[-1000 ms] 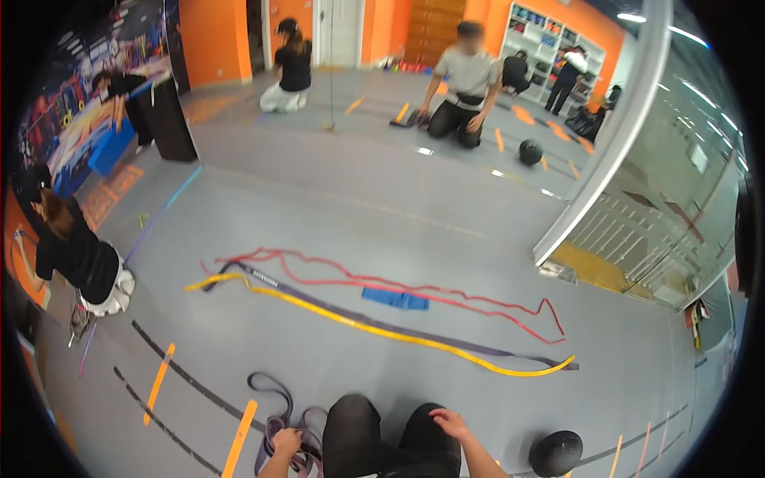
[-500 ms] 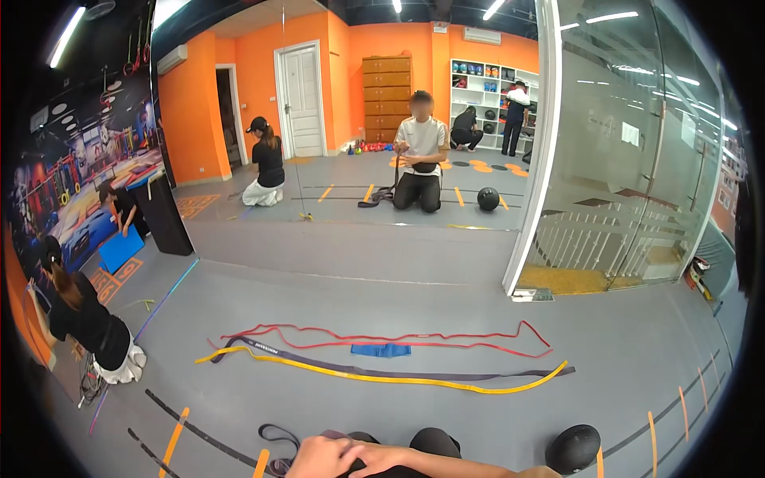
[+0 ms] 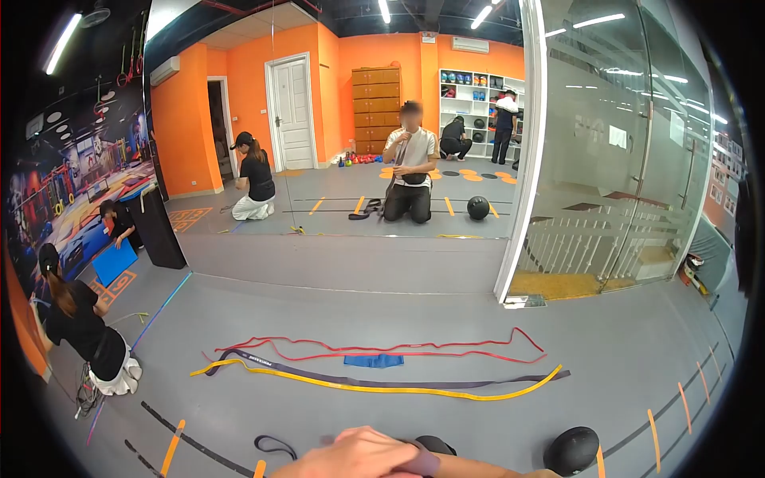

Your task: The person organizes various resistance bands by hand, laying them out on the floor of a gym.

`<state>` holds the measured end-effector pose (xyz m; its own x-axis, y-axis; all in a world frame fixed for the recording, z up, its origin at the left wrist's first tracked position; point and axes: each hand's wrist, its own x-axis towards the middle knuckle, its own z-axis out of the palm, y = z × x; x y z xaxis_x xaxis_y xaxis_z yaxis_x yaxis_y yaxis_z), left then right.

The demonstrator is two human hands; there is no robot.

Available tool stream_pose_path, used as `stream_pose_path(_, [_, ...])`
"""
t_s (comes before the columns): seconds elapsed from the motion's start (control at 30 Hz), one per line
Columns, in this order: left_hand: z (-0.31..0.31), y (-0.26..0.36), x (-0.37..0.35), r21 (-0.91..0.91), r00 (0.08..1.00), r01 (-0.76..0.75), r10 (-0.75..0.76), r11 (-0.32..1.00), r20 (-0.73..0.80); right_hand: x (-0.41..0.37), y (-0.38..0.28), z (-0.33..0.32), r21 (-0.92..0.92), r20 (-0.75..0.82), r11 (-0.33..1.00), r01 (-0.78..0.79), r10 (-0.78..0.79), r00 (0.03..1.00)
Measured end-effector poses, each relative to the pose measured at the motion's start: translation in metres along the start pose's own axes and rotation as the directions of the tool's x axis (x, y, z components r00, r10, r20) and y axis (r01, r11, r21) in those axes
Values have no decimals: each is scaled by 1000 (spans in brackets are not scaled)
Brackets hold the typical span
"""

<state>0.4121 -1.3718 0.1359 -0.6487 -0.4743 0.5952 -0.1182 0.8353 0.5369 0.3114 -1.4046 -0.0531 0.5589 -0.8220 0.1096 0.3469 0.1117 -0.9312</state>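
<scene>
At the bottom centre my left hand (image 3: 358, 452) is closed, raised close to the camera. A dark purple resistance band (image 3: 425, 460) shows beside it. My right hand (image 3: 401, 169) is mostly hidden behind it, but shows in the mirror at waist height, fingers closed around the same band. The mirror also shows my left hand holding the band near the chest. A loop of dark band (image 3: 275, 446) lies on the floor to the left. In front lie a yellow band (image 3: 358, 386), a grey-purple band (image 3: 478, 384), a red band (image 3: 446, 346) and a short blue band (image 3: 373, 362).
A black ball (image 3: 571, 451) rests at the lower right. A person (image 3: 86, 327) kneels at the left by a bundle of cords (image 3: 88, 392); another holds a blue panel (image 3: 114, 261). Ahead stand a wall mirror (image 3: 343, 263) and a glass door (image 3: 613, 159).
My left hand has come up and to the right, over my right hand, and now covers most of it. The bands on the floor lie as before; the view has shifted slightly.
</scene>
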Motion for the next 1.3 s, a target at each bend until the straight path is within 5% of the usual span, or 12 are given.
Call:
stream_pose_path(0.1, [-32,19,10,-74,998,37,-41,997,-47,36,96,-54,-434,249,892,123,-13,969])
stream_pose_path(0.23, [-54,17,-9,461,893,89,135,883,-429,51,113,-76,-665,142,665,339,-334,932])
stream_pose_path(0.37, [-122,22,0,911,829,203,432,360,-355,56,60,-77,-772,-10,602,205,-334,943])
stream_pose_path(0.6, [-189,-41,-48,688,540,616,431,383,-723,48,13,-131,-862,-179,487,144,-557,811])
stream_pose_path(0.63, [-202,-56,-71,719,587,665,454,202,-670,46,11,-150,-877,-226,473,89,-567,792])
stream_pose_path(0.73, [-208,-90,-119,650,511,732,467,205,-722,32,-19,-190,-928,-280,372,-11,-678,680])
stream_pose_path(0.87, [-191,-147,-206,108,181,914,-153,390,-972,-2,-75,-202,-857,-501,307,-413,-683,531])
stream_pose_path(0.93, [-148,-138,-194,-399,-22,772,-607,494,-794,-9,-84,-210,-722,-657,322,-612,-596,462])
stream_pose_path(1.0, [-118,-151,-203,-577,13,560,-703,594,-711,-21,-78,-239,-462,-865,753,-468,-267,425])
stream_pose_path(1.03, [-104,-161,-208,-722,75,299,-770,624,-634,-28,-72,-243,-452,-872,752,-480,-258,416])
stream_pose_path(1.13, [-73,-193,-211,-746,128,101,-752,658,-646,-51,-63,-274,11,-839,996,-83,55,541])
stream_pose_path(1.3, [-43,-233,-227,-787,130,-223,-783,575,-608,-87,-43,-314,40,-733,855,516,-326,597])
